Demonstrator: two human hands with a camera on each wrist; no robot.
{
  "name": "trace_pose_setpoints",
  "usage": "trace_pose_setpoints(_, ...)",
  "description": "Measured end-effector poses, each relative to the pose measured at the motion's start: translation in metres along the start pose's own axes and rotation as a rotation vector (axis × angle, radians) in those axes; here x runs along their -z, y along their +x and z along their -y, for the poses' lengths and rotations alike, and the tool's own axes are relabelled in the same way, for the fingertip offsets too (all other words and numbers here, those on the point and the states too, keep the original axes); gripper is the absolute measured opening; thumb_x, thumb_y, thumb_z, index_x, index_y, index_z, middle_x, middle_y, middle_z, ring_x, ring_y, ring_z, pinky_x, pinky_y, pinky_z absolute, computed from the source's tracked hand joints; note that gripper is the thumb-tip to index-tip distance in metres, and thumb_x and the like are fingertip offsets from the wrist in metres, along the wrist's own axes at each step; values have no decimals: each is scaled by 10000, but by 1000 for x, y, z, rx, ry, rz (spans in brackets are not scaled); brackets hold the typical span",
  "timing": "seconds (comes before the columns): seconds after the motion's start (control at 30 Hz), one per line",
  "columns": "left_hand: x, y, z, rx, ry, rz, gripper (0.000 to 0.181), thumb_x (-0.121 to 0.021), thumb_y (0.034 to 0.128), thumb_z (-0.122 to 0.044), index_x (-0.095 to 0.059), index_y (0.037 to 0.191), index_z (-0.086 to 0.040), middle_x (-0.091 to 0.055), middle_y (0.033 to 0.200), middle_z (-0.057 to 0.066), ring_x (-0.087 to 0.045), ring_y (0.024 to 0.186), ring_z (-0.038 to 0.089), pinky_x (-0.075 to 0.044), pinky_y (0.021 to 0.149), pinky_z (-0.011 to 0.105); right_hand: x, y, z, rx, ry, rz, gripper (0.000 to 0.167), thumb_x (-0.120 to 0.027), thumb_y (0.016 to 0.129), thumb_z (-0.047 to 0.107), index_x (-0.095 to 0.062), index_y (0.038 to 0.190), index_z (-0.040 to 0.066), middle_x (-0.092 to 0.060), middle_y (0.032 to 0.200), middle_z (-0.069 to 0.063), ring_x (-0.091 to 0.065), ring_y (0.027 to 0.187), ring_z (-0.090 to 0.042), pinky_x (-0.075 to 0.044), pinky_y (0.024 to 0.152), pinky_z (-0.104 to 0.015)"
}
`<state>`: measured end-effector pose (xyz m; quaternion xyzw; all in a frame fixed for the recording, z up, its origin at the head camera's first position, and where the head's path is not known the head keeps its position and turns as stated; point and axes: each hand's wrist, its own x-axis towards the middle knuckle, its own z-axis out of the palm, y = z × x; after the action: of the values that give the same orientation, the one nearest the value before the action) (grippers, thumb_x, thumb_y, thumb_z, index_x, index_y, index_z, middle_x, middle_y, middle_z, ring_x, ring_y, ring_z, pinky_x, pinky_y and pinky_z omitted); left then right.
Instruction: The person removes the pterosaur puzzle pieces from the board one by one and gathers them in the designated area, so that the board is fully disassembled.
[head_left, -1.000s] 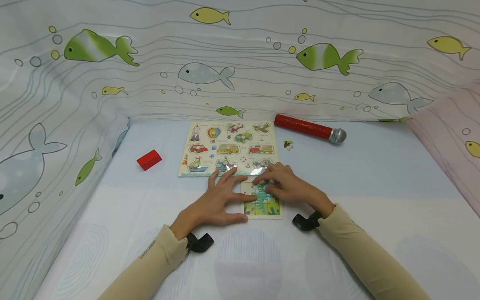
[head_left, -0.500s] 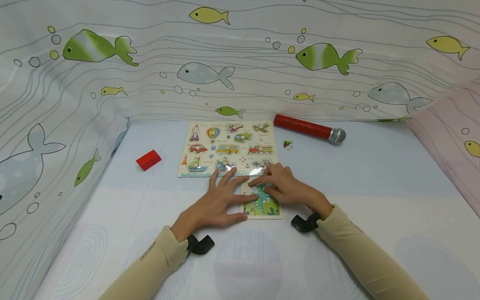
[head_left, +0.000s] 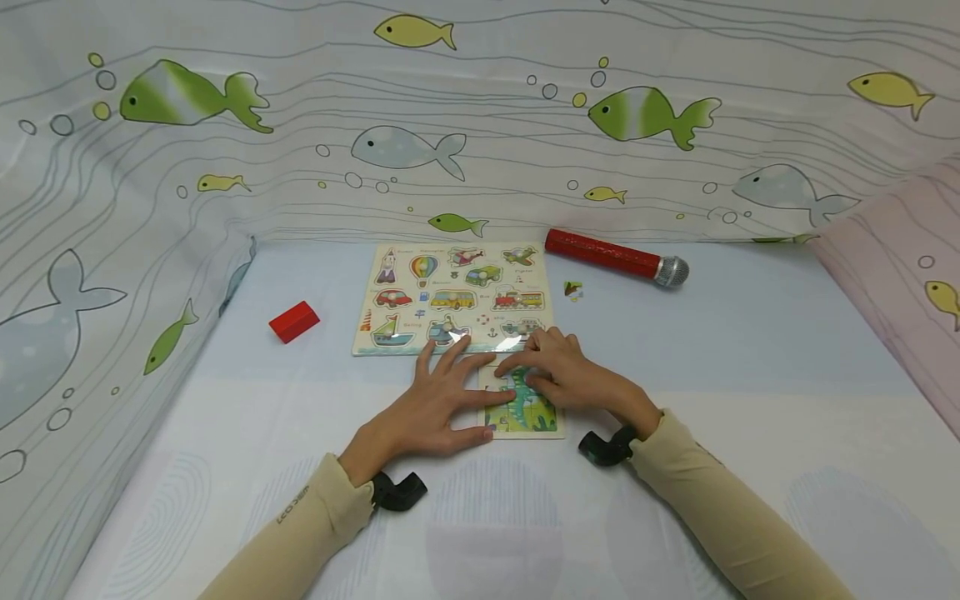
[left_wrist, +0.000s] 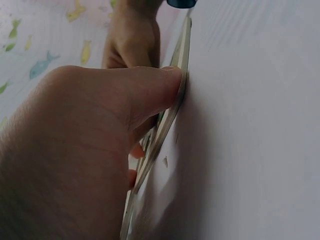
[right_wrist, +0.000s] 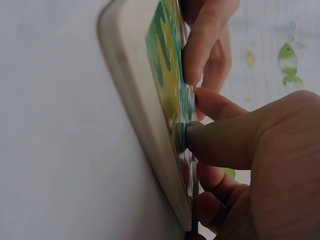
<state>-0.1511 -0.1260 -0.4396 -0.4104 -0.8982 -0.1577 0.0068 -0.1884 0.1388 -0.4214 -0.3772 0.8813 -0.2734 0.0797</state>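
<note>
A small dinosaur jigsaw puzzle (head_left: pixel 525 415) in a pale tray lies in front of me. My left hand (head_left: pixel 427 404) spreads its straight fingers over the puzzle's left side; one fingertip rests on the dinosaur, and the thumb (left_wrist: pixel 155 90) touches the tray's edge in the left wrist view. From the right, my right hand (head_left: pixel 573 375) touches the puzzle's upper part with index finger and thumb (right_wrist: pixel 215 142). Its fingertips press on the picture's surface, and no lifted piece shows between them. Both hands hide parts of the picture.
A wooden vehicle peg puzzle (head_left: pixel 450 275) lies just behind the small one. One loose jigsaw piece (head_left: pixel 573 290) sits to its right, below a red toy microphone (head_left: pixel 607 253). A red block (head_left: pixel 294 322) is at the left. A fish-print cloth (head_left: pixel 510 83) stands behind.
My right index fingertip has slid slightly left on the puzzle. The left hand stays almost in place, and the whole head view has shifted a little.
</note>
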Motion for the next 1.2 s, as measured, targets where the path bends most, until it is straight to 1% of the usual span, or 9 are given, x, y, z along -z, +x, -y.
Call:
trace_pose_setpoints(0.27,0,0,0,8,-7,2,514,-555,936,-623,-534,1434,-498,-353,1632,25,-121,1576,428,-17,1153,761,1,1,2,2,36,-11,401,-621,921,-3,-732,1186,276,-600,1056,-18,-435,979,-176,-227,779,-380)
trace_pose_setpoints(0.47,1,-1,0,3,-6,-5,512,-566,935,-613,-543,1431,-488,-362,1630,37,-134,1571,439,-25,1146,771,1,1,0,37,53,-26,397,-617,920,-8,-735,1194,255,-612,1008,-5,-459,944,-164,-230,772,-384)
trace_pose_setpoints(0.53,2,-2,-1,4,-7,-2,509,-565,936,-610,-544,1430,-489,-361,1631,32,-135,1571,438,-26,1147,771,1,1,-2,40,66,-25,398,-623,923,0,-727,1214,250,-624,1023,0,-473,957,-166,-230,776,-383)
trace_pose_setpoints(0.67,2,-2,-1,3,-18,-6,505,-579,931,-595,-554,1423,-484,-358,1633,25,-138,1570,435,-25,1149,768,1,-1,-5,15,108,-19,398,-657,924,32,-665,1289,190,-645,1106,8,-499,1012,-171,-241,790,-376)
trace_pose_setpoints(0.73,2,-2,-1,2,-21,-11,500,-585,930,-590,-560,1418,-485,-364,1630,27,-143,1569,434,-24,1150,766,2,-2,-6,-3,135,-15,381,-677,924,53,-646,1289,159,-651,1152,15,-506,1046,-166,-251,808,-373)
trace_pose_setpoints(0.83,2,-1,-2,0,-22,-15,496,-588,930,-592,-567,1413,-483,-375,1624,35,-148,1569,433,-25,1150,767,4,-3,-8,-16,160,-6,339,-701,928,85,-657,1257,151,-658,1181,25,-505,1068,-156,-260,831,-375)
trace_pose_setpoints(0.97,2,-1,-2,-1,-19,-17,496,-589,928,-599,-571,1409,-482,-377,1625,35,-152,1568,435,-26,1152,766,6,-3,-12,-6,155,10,345,-709,935,105,-677,1269,184,-661,1218,30,-493,1030,-150,-265,826,-372)
trace_pose_setpoints(1.07,2,-1,-2,0,-15,-17,497,-589,926,-602,-572,1408,-484,-377,1625,32,-152,1568,434,-27,1156,760,7,-4,-14,-1,143,23,361,-708,938,110,-681,1285,204,-658,1209,27,-484,981,-152,-270,812,-363)
trace_pose_setpoints(1.2,2,0,-1,5,-15,-14,500,-587,925,-606,-569,1410,-485,-379,1622,30,-149,1570,429,-28,1159,756,10,-4,-11,-2,138,25,373,-714,934,111,-669,1298,173,-663,1182,16,-484,958,-159,-279,812,-359)
